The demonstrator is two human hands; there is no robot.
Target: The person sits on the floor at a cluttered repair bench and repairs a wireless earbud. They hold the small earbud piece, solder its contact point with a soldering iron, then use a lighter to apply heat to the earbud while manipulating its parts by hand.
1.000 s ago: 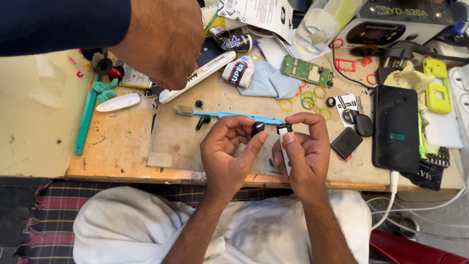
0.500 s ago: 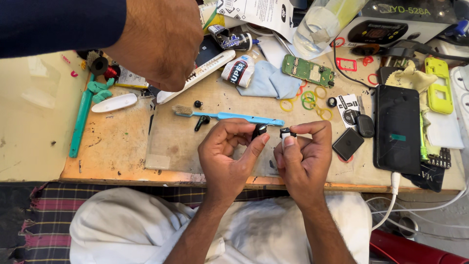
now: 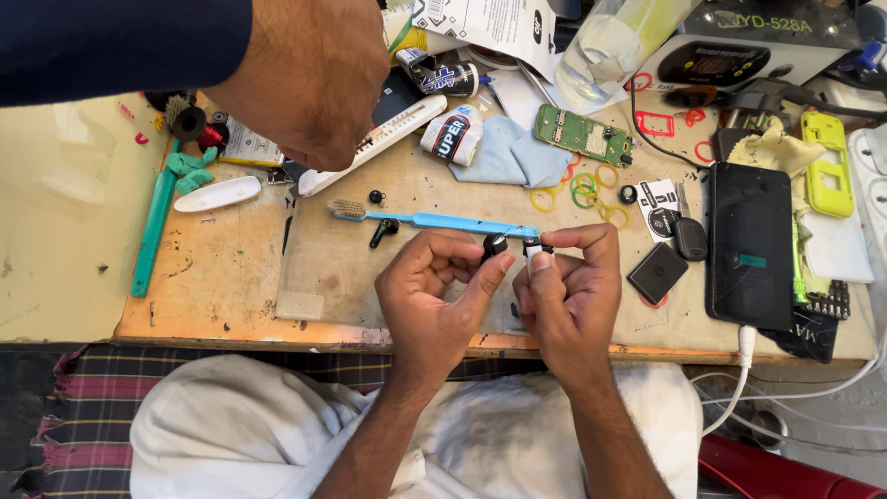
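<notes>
My left hand point(image 3: 442, 298) pinches a small black earbud point(image 3: 494, 245) between thumb and forefinger. My right hand point(image 3: 571, 294) pinches a tiny black-and-white part point(image 3: 534, 248) right beside it, the two pieces almost touching. Both hands hover over the front of a worn wooden worktop point(image 3: 222, 277). Just behind my fingers lies a blue toothbrush point(image 3: 434, 220), bristles to the left. A second black earbud point(image 3: 382, 229) lies on the top near the brush head.
Another person's hand in a dark blue sleeve point(image 3: 309, 79) reaches in at top left. A black phone point(image 3: 748, 245) on a white cable, a yellow phone shell point(image 3: 827, 166), a green circuit board point(image 3: 582, 135), rubber bands point(image 3: 582, 192), glue tubes and teal tweezers point(image 3: 157, 222) crowd the top.
My hands shifted slightly left and drew the two small pieces closer together. The other person's hand moved a little over the top left.
</notes>
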